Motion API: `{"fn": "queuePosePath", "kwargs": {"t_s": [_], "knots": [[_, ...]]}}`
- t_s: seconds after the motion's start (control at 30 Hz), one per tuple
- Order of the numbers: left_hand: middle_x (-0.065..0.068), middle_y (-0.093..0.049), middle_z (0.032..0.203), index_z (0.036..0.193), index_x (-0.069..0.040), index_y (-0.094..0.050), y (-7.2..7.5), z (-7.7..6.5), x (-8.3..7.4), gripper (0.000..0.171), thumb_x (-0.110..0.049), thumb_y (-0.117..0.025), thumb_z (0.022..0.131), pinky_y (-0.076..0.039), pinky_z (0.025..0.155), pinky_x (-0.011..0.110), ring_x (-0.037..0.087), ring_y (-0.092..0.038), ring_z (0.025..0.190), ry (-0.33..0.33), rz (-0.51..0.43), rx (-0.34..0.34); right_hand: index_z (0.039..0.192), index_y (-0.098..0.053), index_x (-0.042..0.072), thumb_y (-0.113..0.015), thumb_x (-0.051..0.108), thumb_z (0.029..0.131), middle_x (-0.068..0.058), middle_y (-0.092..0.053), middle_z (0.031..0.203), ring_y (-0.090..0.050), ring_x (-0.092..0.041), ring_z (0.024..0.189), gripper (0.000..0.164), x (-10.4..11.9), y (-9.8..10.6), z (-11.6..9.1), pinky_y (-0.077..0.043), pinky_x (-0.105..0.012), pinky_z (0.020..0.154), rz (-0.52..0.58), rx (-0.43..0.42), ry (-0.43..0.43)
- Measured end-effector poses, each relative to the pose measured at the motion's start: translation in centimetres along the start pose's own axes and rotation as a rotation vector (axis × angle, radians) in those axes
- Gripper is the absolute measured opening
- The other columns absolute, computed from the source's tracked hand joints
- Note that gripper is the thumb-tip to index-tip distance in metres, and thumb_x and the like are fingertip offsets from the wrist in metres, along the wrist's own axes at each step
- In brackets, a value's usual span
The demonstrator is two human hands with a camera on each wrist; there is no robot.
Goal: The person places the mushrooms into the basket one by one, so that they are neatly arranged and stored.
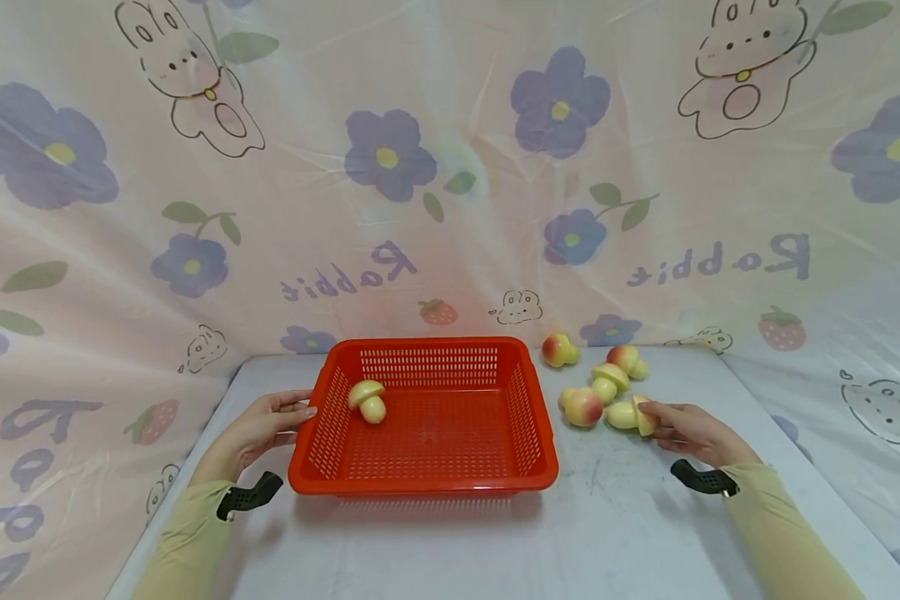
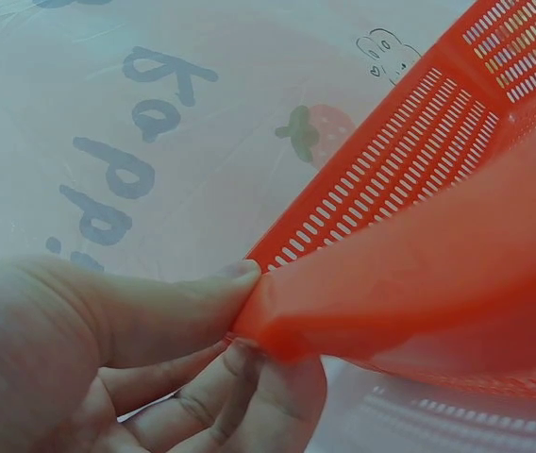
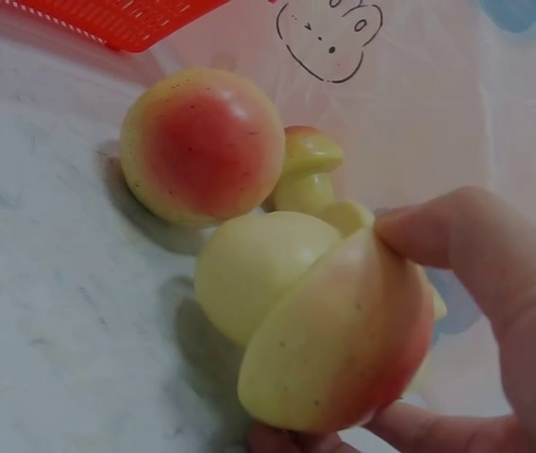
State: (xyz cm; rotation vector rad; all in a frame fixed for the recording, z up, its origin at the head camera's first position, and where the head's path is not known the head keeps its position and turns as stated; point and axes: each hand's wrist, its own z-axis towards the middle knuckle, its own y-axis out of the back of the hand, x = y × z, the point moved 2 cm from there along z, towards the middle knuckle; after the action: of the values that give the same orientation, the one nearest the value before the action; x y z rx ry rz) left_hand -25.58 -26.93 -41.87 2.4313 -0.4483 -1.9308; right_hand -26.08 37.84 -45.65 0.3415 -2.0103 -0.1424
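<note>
A red plastic basket (image 1: 423, 483) with slotted walls stands on the table, one yellow toy mushroom (image 1: 372, 407) lying inside at its left. My left hand (image 1: 270, 425) pinches the basket's left rim; in the left wrist view the thumb (image 2: 183, 307) lies on top and the fingers curl beneath. To the right of the basket, my right hand (image 1: 690, 429) grips a toy mushroom (image 3: 343, 330) by its red-and-yellow cap, the pale stem pointing left. Beside it are a mushroom with a red-topped cap (image 1: 585, 407) and another yellow one (image 1: 610, 381).
Farther back lie two more red-capped mushrooms, one (image 1: 558, 350) near the basket's back right corner and one (image 1: 627, 362) to its right. A white table (image 1: 607, 533) carries everything. A printed cloth (image 1: 465, 208) with rabbits and flowers hangs behind and at the sides.
</note>
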Motion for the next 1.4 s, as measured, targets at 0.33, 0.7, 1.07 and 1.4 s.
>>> {"fn": "queuePosePath", "kwargs": {"t_s": [0.33, 0.7, 1.07, 1.4], "knots": [[0.01, -0.065, 0.105, 0.144, 0.005, -0.033, 0.0, 0.0, 0.0, 0.068, -0.023, -0.066, 0.091, -0.055, 0.08, 0.037, 0.022, -0.065, 0.093, -0.004, 0.0, 0.005, 0.143, -0.014, -0.016, -0.056, 0.038, 0.097, -0.018, -0.043, 0.126, -0.057, -0.014, 0.098, 0.082, -0.3, 0.9, 0.0, -0.048, -0.039, 0.093, 0.065, 0.049, 0.032], [0.01, -0.065, 0.107, 0.144, 0.005, -0.032, 0.1, 0.1, 0.0, 0.068, -0.022, -0.066, 0.091, -0.055, 0.082, 0.039, 0.022, -0.065, 0.093, 0.0, -0.015, 0.02, 0.143, -0.013, -0.017, -0.054, 0.029, 0.099, -0.005, -0.048, 0.111, -0.056, -0.008, 0.092, 0.076, 0.1, 0.9, -0.6, -0.05, -0.033, 0.087, 0.131, 0.068, 0.099], [0.012, -0.065, 0.109, 0.144, 0.005, -0.033, 0.1, 0.0, 0.0, 0.07, -0.024, -0.068, 0.09, -0.055, 0.081, 0.038, 0.023, -0.065, 0.094, 0.002, -0.015, 0.013, 0.144, -0.01, -0.017, -0.053, 0.029, 0.099, -0.01, -0.046, 0.117, -0.056, -0.009, 0.094, 0.077, 1.4, 0.6, -1.2, -0.048, -0.036, 0.093, 0.105, 0.056, 0.133], [0.012, -0.065, 0.107, 0.144, 0.005, -0.034, -0.1, 0.0, 0.1, 0.067, -0.021, -0.067, 0.091, -0.054, 0.082, 0.04, 0.022, -0.065, 0.093, -0.007, -0.026, 0.014, 0.147, -0.007, -0.01, -0.056, 0.026, 0.098, -0.023, -0.029, 0.134, -0.058, -0.009, 0.096, 0.078, 3.0, -0.2, -1.8, -0.043, -0.042, 0.099, 0.147, 0.059, 0.193]]}}
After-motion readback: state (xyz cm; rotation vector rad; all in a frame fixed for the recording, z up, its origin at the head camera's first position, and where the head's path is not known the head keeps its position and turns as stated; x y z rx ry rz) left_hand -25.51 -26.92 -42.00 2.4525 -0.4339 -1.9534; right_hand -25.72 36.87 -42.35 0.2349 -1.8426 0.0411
